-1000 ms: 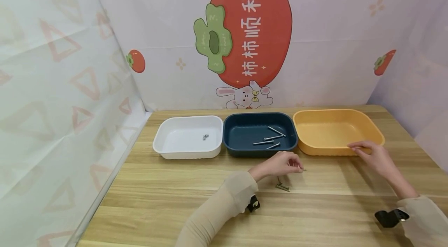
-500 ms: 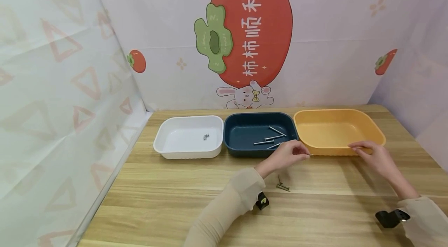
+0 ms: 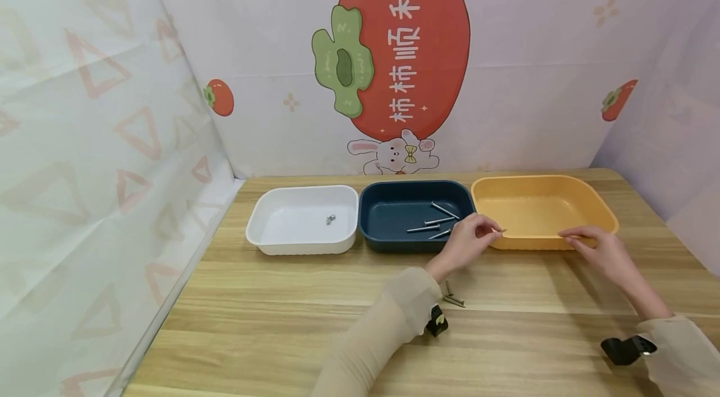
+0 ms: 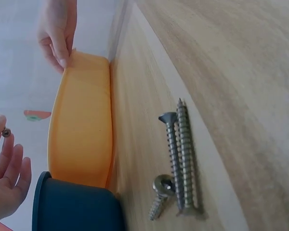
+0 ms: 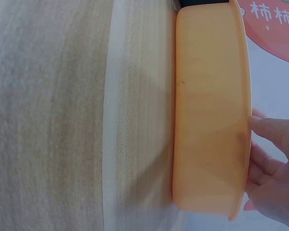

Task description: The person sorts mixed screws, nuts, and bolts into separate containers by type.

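My left hand [image 3: 468, 239] pinches a small screw [image 4: 6, 132] between thumb and fingertips, over the near left part of the yellow tray's rim. The yellow tray [image 3: 540, 243] stands at the right of the row. At its near right rim, my right hand [image 3: 604, 253] grips the edge, with the thumb [image 5: 267, 127] on the outside and the other fingers behind the rim. Three more brass-coloured screws [image 3: 453, 301] lie on the table below my left hand. The left wrist view shows two long ones side by side and a shorter one [image 4: 156, 204] beside them.
A dark blue tray [image 3: 388, 244] touches the yellow one and holds several long silver bolts [image 3: 423, 229]. Left of it stands a white tray [image 3: 304, 247] with small silver pieces [image 3: 330, 219] inside. A printed cloth backdrop [image 3: 270, 134] rises behind the wooden table [image 3: 253, 322].
My left hand has moved away from the table, up and to the right, carrying the screw to the yellow tray's near rim. My right hand has stayed at the rim.
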{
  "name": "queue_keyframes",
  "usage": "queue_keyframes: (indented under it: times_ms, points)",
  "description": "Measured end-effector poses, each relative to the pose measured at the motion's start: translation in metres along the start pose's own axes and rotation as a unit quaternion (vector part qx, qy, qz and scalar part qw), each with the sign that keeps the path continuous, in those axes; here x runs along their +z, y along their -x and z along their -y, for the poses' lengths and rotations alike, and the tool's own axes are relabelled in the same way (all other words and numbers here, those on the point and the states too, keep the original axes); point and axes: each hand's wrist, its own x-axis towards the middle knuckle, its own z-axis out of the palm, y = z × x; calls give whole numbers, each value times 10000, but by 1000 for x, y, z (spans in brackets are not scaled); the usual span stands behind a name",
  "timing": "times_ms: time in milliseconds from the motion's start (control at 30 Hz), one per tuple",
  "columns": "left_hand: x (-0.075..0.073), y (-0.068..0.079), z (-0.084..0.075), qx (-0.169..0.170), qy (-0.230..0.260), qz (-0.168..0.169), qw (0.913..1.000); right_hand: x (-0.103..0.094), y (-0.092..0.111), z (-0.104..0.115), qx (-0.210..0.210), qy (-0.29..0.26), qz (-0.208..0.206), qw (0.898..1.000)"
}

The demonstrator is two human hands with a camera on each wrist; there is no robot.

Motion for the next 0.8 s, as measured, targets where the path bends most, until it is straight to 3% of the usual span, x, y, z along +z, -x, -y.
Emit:
queue_keyframes:
  times_ms: [533, 800]
  points:
    - [16, -12, 7, -259, -37, -580, 9980, 1, 1, -3, 26, -202, -72, 9998]
    - [20, -18, 7, -293, -307, -624, 9971, 3, 0, -2, -141, -95, -112, 9998]
